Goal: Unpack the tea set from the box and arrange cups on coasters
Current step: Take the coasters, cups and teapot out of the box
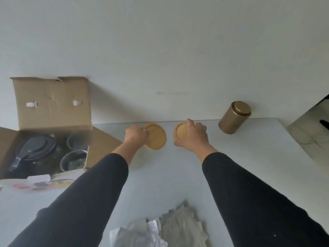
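Observation:
Two round wooden coasters lie near the table's far edge. My left hand (135, 136) grips the left coaster (157, 138) at its left rim. My right hand (195, 138) rests over the right coaster (180, 131), fingers closed on its rim and covering most of it. An open cardboard box (53, 104) stands at the left. Inside it sit a dark-lidded glass teapot (36, 148) and two glass cups (74, 160), one behind the other.
A gold tin canister (234, 117) stands upright at the far right of the white table (169, 175). Crumpled wrapping paper (169, 227) lies near the front edge. A printed leaflet (41, 183) lies in front of the box. A wall rises directly behind the table.

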